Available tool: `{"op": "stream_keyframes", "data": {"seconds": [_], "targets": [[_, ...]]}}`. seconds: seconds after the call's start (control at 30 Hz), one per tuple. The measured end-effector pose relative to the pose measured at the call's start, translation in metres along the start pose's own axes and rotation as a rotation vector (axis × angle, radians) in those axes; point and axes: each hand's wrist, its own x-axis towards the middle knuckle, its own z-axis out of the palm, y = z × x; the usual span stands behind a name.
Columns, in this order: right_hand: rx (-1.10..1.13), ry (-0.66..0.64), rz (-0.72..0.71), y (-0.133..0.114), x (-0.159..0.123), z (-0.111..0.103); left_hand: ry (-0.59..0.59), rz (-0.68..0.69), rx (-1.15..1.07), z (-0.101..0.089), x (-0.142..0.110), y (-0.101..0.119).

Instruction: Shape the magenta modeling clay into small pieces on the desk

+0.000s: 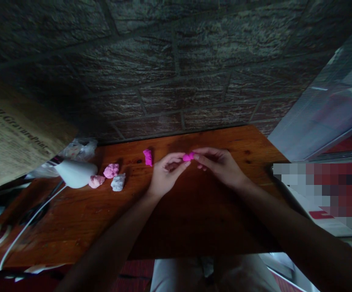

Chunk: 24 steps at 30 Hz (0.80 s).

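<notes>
My left hand [165, 175] and right hand [226, 167] pinch a magenta clay piece [188, 156], right of the loose magenta lump [148, 157]. It looks partly worked (can't tell if it's split); left of that lump, the pink lump [111, 170], peach lump [96, 181] and grey lump [118, 182] lie unheld.

The scene is sitting in dim, cool light, with daylight seeming to be coming from the right. Shadows are darkening the near part of the wooden table [72, 219], the forearms and the upper-left wall [151, 73]. Fine detail is looking soft, edges are stretching, and coarse square pixelation is covering a patch at right.
</notes>
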Motion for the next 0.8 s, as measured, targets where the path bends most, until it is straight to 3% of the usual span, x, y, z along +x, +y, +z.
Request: {"op": "stream_keyframes", "data": {"seconds": [0.5,0.67,0.8], "targets": [[0.008,-0.084,0.052,0.007,0.001,-0.005,-0.102,0.080,0.118,-0.010,0.002,-0.008],[-0.020,-0.072,0.027,0.005,0.001,-0.004,-0.080,-0.019,-0.032,-0.007,0.005,-0.006],[-0.025,-0.027,-0.008,0.003,0.001,-0.003,0.011,-0.171,-0.194,-0.003,0.006,0.000]]}}
